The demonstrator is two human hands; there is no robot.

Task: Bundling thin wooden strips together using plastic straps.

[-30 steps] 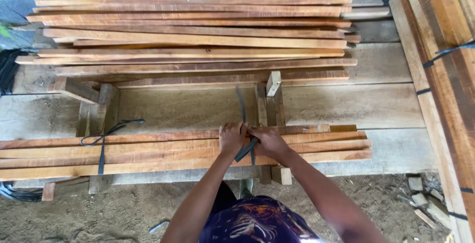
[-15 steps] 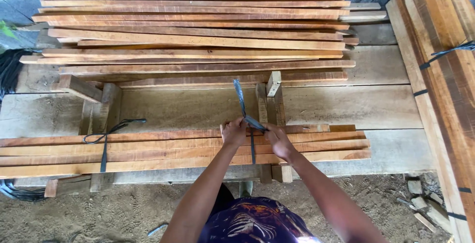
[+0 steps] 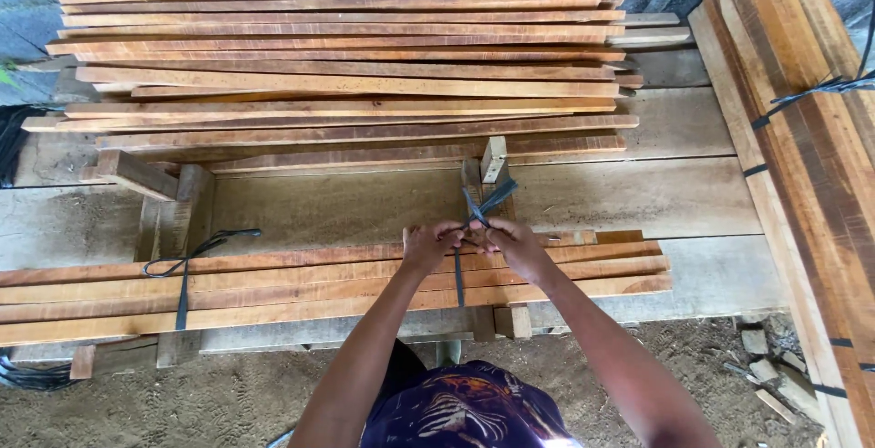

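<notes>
Both sets of fingers are pinched on the dark strap (image 3: 478, 216) where its two ends cross above the near bundle of slats (image 3: 319, 284). The left hand (image 3: 428, 246) grips one end from the left, the right hand (image 3: 512, 243) grips the other from the right, and the two loose tails stick up and outward between them. Below the hands the strap runs straight down over the front face of the bundle, which lies lengthwise across the near edge of the desk (image 3: 638, 197).

Judging by how things lie, the tying at this spot is under way but not finished: the ends are crossed and held, not yet flat against the wood. Further left, a second strap (image 3: 185, 270) already goes round the same bundle, its ends lying loosely looped on top, so that binding looks done or nearly so.

Behind the hands, short wooden blocks (image 3: 492, 161) stand upright on the desk. Beyond them sits a loose stack of slats (image 3: 346, 56), unbound as far as can be seen. Along the right edge lies another bundle of planks (image 3: 811, 165), crossed by dark straps. No packages, labels or signs are visible. Sandy ground (image 3: 182, 402) with small wood scraps lies below.
</notes>
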